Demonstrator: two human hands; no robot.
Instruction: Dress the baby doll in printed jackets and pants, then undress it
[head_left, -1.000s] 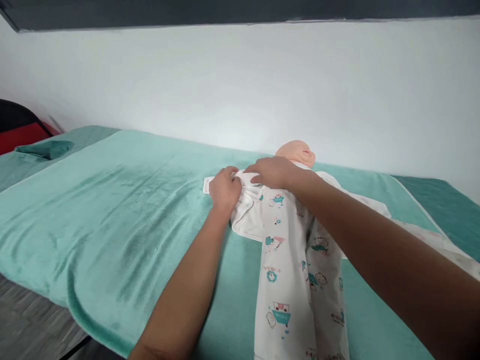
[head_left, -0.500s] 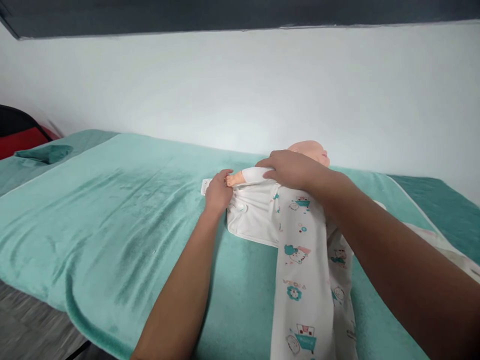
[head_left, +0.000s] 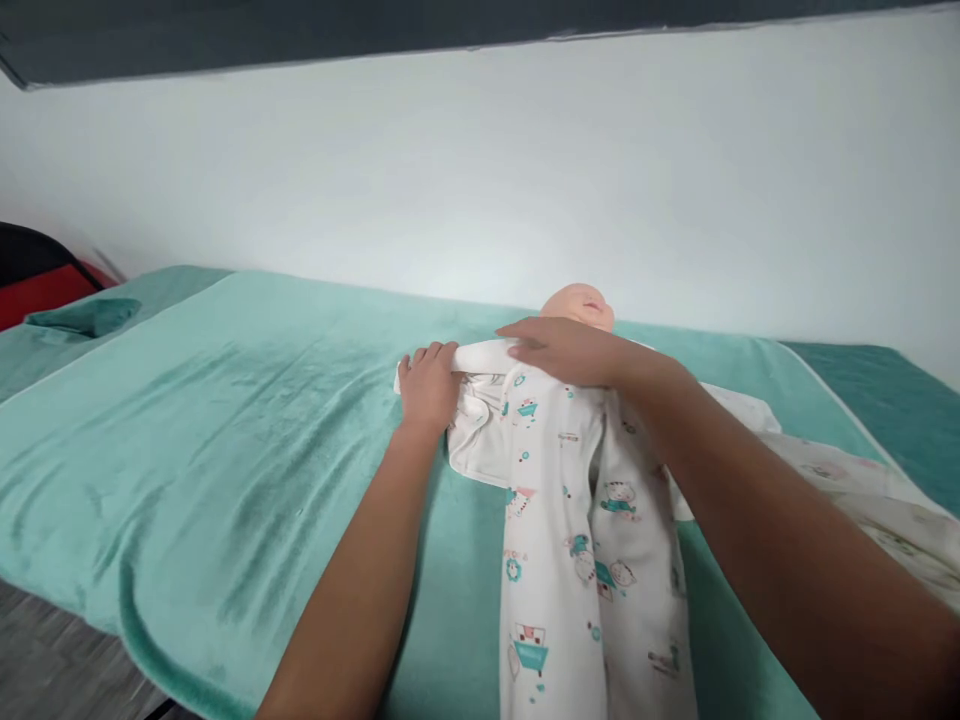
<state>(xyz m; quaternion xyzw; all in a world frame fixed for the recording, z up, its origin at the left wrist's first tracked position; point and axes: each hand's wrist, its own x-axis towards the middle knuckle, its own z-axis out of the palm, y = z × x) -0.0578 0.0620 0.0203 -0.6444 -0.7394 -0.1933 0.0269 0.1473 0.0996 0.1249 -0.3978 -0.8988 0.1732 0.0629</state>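
Note:
A baby doll (head_left: pixel 576 300) lies on its back on a green sheet, its head turned toward the wall and partly covered by my right hand. It wears white baby clothes (head_left: pixel 555 500) printed with teal and pink figures, whose long front panels hang toward me. My left hand (head_left: pixel 430 388) is closed around the end of the white sleeve (head_left: pixel 484 356); the doll's hand is hidden there. Across the doll's upper chest rests my right hand (head_left: pixel 566 350), fingers stretched leftward and thumb apart, touching the sleeve near the shoulder.
A green plush sheet (head_left: pixel 247 430) covers the bed. More pale printed cloth (head_left: pixel 847 480) lies at the right, beyond my right forearm. A white wall (head_left: pixel 375 180) stands behind the bed. A black and red item (head_left: pixel 37 275) is at the far left.
The doll's small hand, visible before beside my left fingers, is now covered. The doll and its clothes have shifted left in view, and its face has turned slightly toward me.

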